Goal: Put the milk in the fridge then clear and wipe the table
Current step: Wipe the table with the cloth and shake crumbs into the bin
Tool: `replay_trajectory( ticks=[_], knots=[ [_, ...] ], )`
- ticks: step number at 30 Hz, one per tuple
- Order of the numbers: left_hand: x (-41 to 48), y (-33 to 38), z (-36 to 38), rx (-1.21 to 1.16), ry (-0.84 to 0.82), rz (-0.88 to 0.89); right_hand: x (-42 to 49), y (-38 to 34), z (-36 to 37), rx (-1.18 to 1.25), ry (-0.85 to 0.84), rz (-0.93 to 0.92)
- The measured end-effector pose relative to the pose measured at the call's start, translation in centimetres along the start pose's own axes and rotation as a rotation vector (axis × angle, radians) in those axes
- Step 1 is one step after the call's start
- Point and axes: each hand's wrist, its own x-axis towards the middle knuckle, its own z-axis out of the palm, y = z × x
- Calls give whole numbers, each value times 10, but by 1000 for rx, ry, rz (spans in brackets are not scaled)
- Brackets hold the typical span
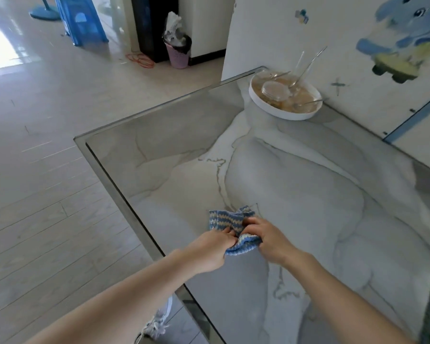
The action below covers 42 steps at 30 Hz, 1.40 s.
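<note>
A blue and cream striped cloth (230, 220) lies bunched on the marble-patterned glass table (296, 184) near its front left edge. My left hand (209, 249) pinches the cloth's near left part with curled fingers. My right hand (271, 240) grips its right side, fingers curled into the folds. Both hands meet over the cloth. No milk is in view.
A white round tray (266, 105) with glass bowls and spoons stands at the table's far corner against a wall with an elephant sticker (402, 33). On the floor to the left are a pink bin (178, 54), a blue plastic stool (82, 21) and a shoe (157, 324) below the table edge.
</note>
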Motion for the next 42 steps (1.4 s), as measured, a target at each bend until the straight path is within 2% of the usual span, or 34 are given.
replay_trajectory(
  ticks=[4,7,11,16,21,24,26,28,32,36,42],
  knots=[
    [11,52,15,52,-108,27,-43,33,-5,-18,23,79],
    [21,75,14,-6,-174,48,-59,51,-13,-34,32,153],
    [35,78,-12,-212,-147,96,-59,57,-32,105,222,201],
    [60,46,-77,-331,146,81,-9,26,-75,205,498,144],
    [79,-11,-149,-364,457,29,79,-21,-114,158,541,70],
    [85,-47,-167,-269,644,-2,131,-42,-121,112,538,5],
    [90,-72,-165,-200,701,-25,161,-45,-115,88,496,-29],
    [98,-96,-153,-151,645,-64,182,-37,-100,40,377,-50],
    [106,-113,-118,-74,293,-50,185,-14,-73,-88,63,-31],
    [111,-100,-105,-43,193,-80,165,-3,-71,-47,33,-19],
    [105,-58,-77,0,67,9,110,17,-70,-63,-30,14]
  ],
)
